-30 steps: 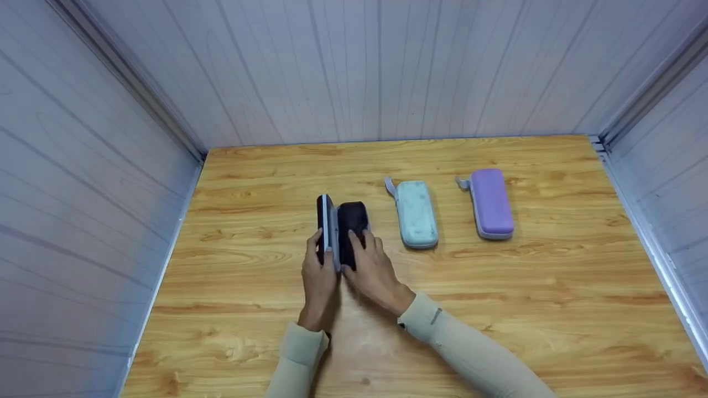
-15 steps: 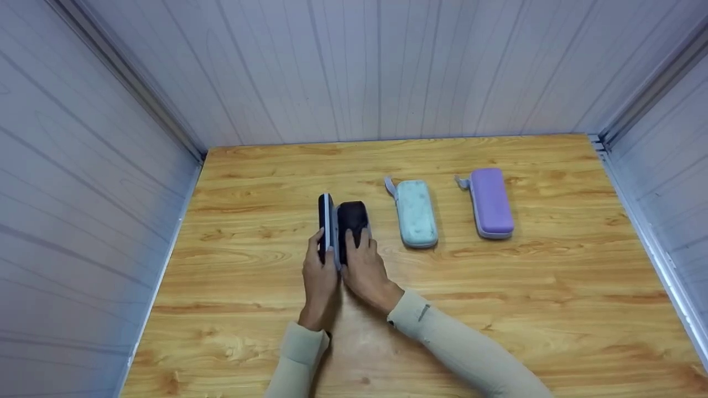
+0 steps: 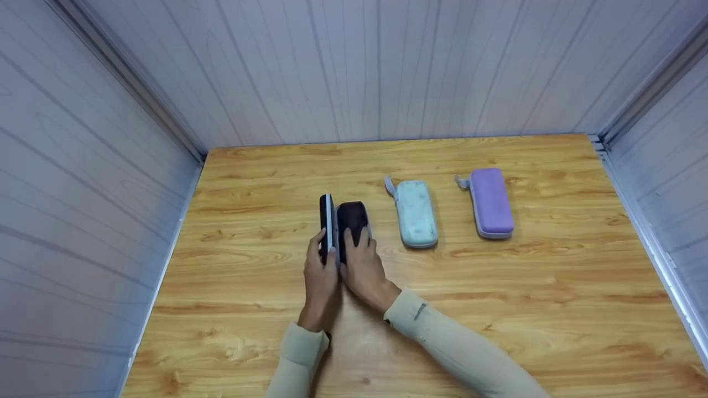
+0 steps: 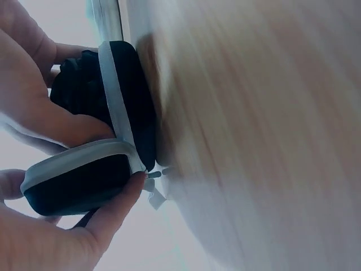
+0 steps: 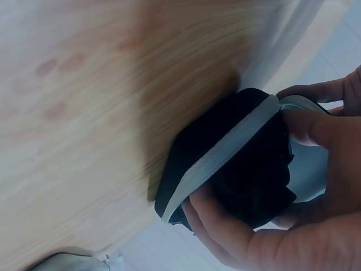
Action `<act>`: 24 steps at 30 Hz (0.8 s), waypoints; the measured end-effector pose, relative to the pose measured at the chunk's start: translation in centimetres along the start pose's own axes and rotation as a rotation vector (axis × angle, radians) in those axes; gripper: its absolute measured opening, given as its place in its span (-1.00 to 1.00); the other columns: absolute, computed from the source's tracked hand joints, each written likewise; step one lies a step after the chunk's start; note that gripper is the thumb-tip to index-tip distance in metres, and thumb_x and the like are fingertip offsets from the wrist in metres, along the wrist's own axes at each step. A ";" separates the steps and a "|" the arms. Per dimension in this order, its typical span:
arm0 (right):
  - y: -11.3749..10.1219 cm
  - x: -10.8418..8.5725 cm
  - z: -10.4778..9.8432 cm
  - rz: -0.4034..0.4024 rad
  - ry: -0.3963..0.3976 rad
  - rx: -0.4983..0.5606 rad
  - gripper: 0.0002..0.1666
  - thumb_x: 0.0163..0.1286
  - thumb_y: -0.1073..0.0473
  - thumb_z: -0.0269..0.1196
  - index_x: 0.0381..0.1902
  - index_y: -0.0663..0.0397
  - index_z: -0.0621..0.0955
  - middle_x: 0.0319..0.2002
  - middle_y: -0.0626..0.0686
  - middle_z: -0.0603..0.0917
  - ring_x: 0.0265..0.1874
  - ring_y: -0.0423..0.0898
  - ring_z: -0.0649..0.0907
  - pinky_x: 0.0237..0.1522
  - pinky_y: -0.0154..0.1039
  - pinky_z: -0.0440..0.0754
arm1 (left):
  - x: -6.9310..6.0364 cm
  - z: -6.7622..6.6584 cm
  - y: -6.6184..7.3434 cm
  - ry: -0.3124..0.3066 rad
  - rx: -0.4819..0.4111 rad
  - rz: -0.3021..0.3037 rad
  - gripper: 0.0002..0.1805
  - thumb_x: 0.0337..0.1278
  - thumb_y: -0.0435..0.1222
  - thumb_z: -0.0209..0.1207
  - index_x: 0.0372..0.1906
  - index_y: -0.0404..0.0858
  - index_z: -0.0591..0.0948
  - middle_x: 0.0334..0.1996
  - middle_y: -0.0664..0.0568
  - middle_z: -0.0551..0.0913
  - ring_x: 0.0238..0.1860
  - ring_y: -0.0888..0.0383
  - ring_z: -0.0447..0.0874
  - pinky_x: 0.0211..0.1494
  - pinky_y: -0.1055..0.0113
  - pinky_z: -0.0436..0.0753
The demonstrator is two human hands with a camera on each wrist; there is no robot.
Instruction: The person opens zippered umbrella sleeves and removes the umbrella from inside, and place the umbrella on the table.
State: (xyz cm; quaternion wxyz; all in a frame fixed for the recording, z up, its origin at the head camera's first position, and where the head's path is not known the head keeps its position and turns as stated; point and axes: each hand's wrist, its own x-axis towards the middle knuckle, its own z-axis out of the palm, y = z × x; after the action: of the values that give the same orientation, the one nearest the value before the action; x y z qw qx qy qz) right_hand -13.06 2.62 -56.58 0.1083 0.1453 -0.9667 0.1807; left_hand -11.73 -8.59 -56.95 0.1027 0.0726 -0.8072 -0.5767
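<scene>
A black zip case (image 4: 134, 96) with grey edging stands unzipped on the table, its lid (image 3: 324, 221) raised on the left side. My left hand (image 3: 321, 282) grips that lid between thumb and fingers near its front end. Inside the case's other half sits a bunched black fabric bundle (image 5: 248, 180); its exact kind cannot be made out. My right hand (image 3: 365, 271) holds this bundle, with fingers tucked along its edge inside the rim and the thumb at its near side. In the left wrist view a small zip pull (image 4: 153, 175) shows by the left thumb.
To the right lies a mint-green case (image 3: 417, 214) with a wrist strap, closed. Farther right is a similar purple case (image 3: 492, 202). Pale panel walls (image 3: 354, 72) enclose the wooden table (image 3: 265, 342) at the back and both sides.
My right hand has shifted slightly left and its fingers have drawn closer together over the bundle. The raised lid in my left hand has tipped slightly to the right.
</scene>
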 end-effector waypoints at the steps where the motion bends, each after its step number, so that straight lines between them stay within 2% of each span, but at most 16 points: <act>1: 0.0 0.0 0.0 0.002 -0.005 0.001 -0.17 0.37 0.12 0.47 0.46 0.36 0.43 0.27 0.58 0.42 0.01 0.39 0.63 -0.23 0.00 0.80 | 0.0 0.0 0.0 -0.002 -0.008 0.006 -0.48 0.52 -0.37 0.05 0.50 -0.27 0.45 0.35 -0.29 0.56 0.15 -0.15 0.63 0.22 -0.13 0.58; 3: 0.0 0.0 -0.1 0.005 -0.012 0.010 -0.19 0.39 0.13 0.46 0.47 0.36 0.42 0.28 0.58 0.41 0.01 0.39 0.62 -0.22 0.00 0.80 | 0.0 0.1 0.0 -0.008 -0.027 0.018 -0.47 0.51 -0.38 0.06 0.50 -0.30 0.44 0.40 -0.29 0.51 0.27 -0.17 0.58 0.31 -0.16 0.54; 5: 0.1 0.0 -0.1 0.008 -0.016 0.025 -0.21 0.41 0.14 0.43 0.47 0.36 0.42 0.29 0.58 0.40 0.02 0.40 0.62 -0.21 0.01 0.79 | 0.0 0.2 0.0 -0.013 -0.039 0.027 -0.48 0.52 -0.39 0.06 0.50 -0.31 0.44 0.42 -0.28 0.49 0.29 -0.18 0.57 0.33 -0.16 0.54; 9: 0.3 0.1 -0.1 0.020 -0.021 0.091 -0.23 0.41 0.20 0.41 0.48 0.37 0.41 0.30 0.58 0.38 0.00 0.41 0.60 -0.19 0.07 0.78 | -0.1 0.4 0.1 -0.011 -0.074 0.028 -0.49 0.53 -0.40 0.05 0.49 -0.30 0.44 0.38 -0.26 0.50 0.20 -0.16 0.64 0.25 -0.10 0.60; 15: 0.9 0.4 -0.1 0.062 -0.006 0.214 -0.19 0.28 0.28 0.48 0.43 0.35 0.44 0.27 0.53 0.39 -0.04 0.42 0.60 -0.05 0.18 0.73 | -0.2 0.4 0.0 0.000 -0.113 0.028 -0.50 0.54 -0.39 0.07 0.49 -0.28 0.46 0.33 -0.25 0.53 0.11 -0.16 0.69 0.17 -0.05 0.65; 19: 1.2 0.5 0.0 0.071 0.023 0.226 -0.20 0.23 0.27 0.52 0.39 0.33 0.48 0.22 0.51 0.42 -0.08 0.41 0.62 -0.03 0.19 0.72 | -0.3 0.3 0.0 -0.004 -0.101 0.038 -0.50 0.55 -0.38 0.09 0.50 -0.27 0.47 0.37 -0.24 0.51 0.14 -0.17 0.68 0.19 -0.08 0.65; 24: 1.0 0.4 0.0 0.070 0.033 0.219 -0.22 0.24 0.26 0.51 0.38 0.31 0.49 0.23 0.51 0.42 -0.09 0.40 0.61 -0.14 0.18 0.75 | -0.4 0.4 -0.1 -0.012 -0.093 0.051 -0.50 0.56 -0.37 0.10 0.50 -0.26 0.47 0.39 -0.25 0.49 0.17 -0.19 0.65 0.22 -0.12 0.63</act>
State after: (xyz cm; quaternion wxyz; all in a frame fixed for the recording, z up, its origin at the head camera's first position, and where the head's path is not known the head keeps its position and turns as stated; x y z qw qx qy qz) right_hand -13.80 3.44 -56.79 0.1014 0.1193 -0.9437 0.2915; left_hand -11.47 -8.21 -57.19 0.1159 0.0439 -0.7818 -0.6111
